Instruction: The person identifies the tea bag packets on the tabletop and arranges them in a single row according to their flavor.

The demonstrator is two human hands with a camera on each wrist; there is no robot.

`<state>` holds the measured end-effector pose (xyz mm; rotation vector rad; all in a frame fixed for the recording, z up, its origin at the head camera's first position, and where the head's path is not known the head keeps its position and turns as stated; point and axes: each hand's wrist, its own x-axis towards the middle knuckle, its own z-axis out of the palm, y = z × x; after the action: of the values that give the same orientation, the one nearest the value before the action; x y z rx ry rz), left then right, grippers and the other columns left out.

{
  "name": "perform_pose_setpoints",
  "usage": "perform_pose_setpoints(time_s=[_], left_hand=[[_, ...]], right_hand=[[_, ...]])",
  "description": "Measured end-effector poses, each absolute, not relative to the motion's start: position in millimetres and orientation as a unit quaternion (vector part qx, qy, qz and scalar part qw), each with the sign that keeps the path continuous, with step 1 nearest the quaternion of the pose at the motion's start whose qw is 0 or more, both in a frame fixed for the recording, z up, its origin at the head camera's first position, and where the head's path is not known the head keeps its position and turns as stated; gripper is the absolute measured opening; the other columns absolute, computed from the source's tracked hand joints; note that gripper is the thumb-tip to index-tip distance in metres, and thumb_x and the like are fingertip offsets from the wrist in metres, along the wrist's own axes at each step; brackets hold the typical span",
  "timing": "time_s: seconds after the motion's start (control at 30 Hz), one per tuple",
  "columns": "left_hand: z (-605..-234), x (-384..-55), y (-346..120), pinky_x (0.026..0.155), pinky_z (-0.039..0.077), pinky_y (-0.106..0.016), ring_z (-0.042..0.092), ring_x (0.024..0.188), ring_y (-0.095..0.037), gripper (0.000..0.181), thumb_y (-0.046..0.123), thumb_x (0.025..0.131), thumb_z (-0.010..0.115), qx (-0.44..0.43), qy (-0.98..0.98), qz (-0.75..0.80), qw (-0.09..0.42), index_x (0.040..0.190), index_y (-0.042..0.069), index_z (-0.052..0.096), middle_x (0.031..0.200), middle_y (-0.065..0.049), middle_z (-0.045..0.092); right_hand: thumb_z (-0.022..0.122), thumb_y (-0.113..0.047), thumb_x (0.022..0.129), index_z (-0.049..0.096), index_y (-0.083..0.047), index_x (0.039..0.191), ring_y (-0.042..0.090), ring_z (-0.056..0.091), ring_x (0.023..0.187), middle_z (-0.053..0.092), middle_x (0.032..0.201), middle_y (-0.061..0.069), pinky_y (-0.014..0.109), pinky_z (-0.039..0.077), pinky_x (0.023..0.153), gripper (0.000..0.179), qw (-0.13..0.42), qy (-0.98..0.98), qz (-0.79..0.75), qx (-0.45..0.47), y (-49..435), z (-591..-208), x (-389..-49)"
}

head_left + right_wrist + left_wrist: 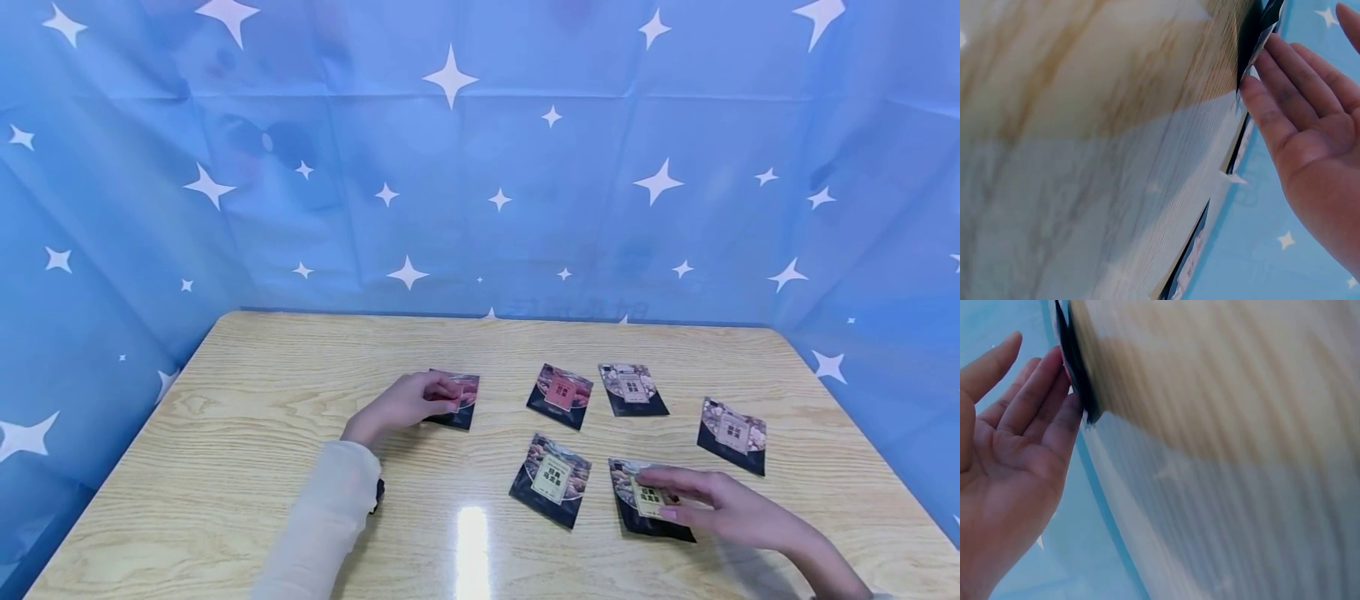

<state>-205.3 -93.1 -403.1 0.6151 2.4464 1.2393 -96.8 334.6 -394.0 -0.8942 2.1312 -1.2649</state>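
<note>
Sleeve (318, 517) lies nearest; left hand (411, 402) touches a red-labelled packet (467, 400), right hand (727, 507) a green-labelled packet (645, 502), both with fingers straight.

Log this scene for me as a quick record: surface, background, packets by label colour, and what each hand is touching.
Surface: wood-grain table
Background: blue cloth with white stars
Red labels: left red packet, right red packet
Green labels: left green packet, right green packet
Pale mauve labels: far mauve packet, near mauve packet
Left hand: touches left red packet
Right hand: touches right green packet
</note>
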Motion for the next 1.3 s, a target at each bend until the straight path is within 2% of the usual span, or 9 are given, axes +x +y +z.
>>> perform_pose_setpoints(time_s=[0.3, 1.0, 1.3], left_hand=[[-404, -199, -131, 0.090, 0.041, -0.042, 0.055, 0.107, -0.026, 0.026, 0.013, 0.091, 0.058, 0.207, 0.857, 0.445, 0.154, 0.115, 0.003, 0.059, 0.113, -0.011, 0.060], [-402, -181, -208, 0.088, 0.041, -0.046, 0.052, 0.108, -0.034, 0.026, 0.009, 0.091, 0.057, 0.177, 0.858, 0.459, 0.144, 0.114, -0.003, 0.056, 0.114, -0.018, 0.057], [-401, -171, -225, 0.086, 0.043, -0.039, 0.054, 0.107, -0.033, 0.026, 0.011, 0.090, 0.058, 0.180, 0.865, 0.446, 0.139, 0.113, -0.002, 0.057, 0.112, -0.016, 0.059]], right_hand=[[0.044, 0.000, 0.095, 0.035, 0.009, 0.135, 0.006, 0.047, 0.116, 0.045, 0.131, 0.023, 0.021, 0.044, 0.085, 0.043, 0.248, 0.783, -0.464, -0.332, 336, -396, -98], [0.044, 0.000, 0.095, 0.035, 0.008, 0.135, 0.003, 0.045, 0.117, 0.046, 0.132, 0.021, 0.021, 0.043, 0.086, 0.042, 0.248, 0.787, -0.457, -0.331, 337, -397, -98], [0.043, 0.000, 0.095, 0.034, 0.008, 0.136, 0.002, 0.044, 0.118, 0.045, 0.132, 0.020, 0.021, 0.043, 0.086, 0.042, 0.249, 0.786, -0.459, -0.332, 337, -396, -98]])
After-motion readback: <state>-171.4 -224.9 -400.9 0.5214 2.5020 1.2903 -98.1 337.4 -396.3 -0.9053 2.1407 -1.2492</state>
